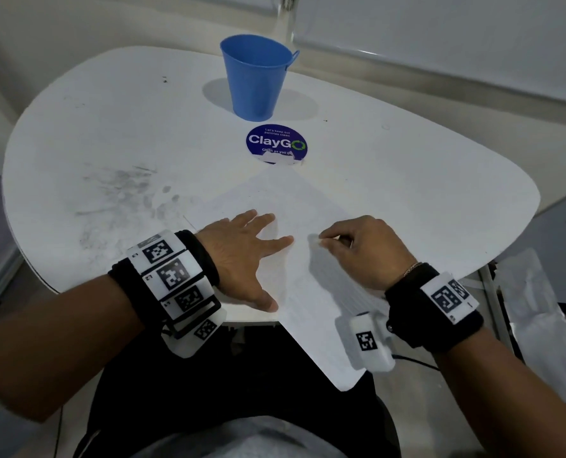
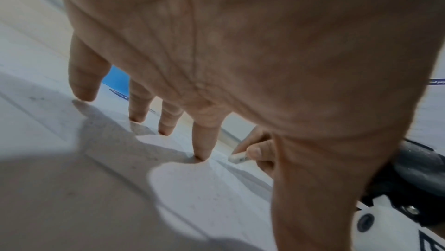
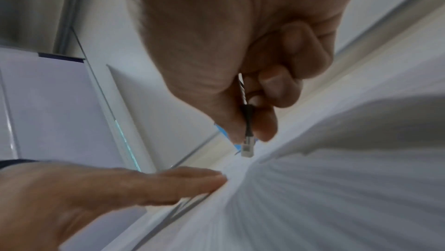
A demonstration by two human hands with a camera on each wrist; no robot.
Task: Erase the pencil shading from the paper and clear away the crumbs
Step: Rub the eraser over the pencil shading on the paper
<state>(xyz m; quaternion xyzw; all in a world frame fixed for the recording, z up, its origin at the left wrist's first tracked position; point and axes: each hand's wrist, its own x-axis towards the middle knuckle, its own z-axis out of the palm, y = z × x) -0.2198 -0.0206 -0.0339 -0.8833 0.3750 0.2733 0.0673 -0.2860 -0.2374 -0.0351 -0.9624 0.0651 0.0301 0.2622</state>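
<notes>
A white sheet of paper [image 1: 291, 200] lies cornerwise on the white table [image 1: 423, 193], its near corner hanging over the front edge. Only faint grey marks show on it, and I can make out no crumbs. My left hand [image 1: 275, 272] lies flat on the sheet's left part, fingers spread and straight, their tips [image 2: 201, 155] pressing the paper. Just to its right, my right hand [image 1: 327, 241] pinches a small white eraser [image 2: 238, 158] between thumb and fingers. The eraser's tip [image 3: 248, 150] sits at the paper surface, close to the left index finger [image 3: 187, 179].
A blue metal bucket [image 1: 256, 77] stands upright at the table's far middle, with a round blue ClayGo sticker [image 1: 276, 143] just in front of it. Grey graphite smudges [image 1: 123, 193] stain the tabletop left of the paper. A plastic bag [image 1: 532, 309] lies on the floor at the right.
</notes>
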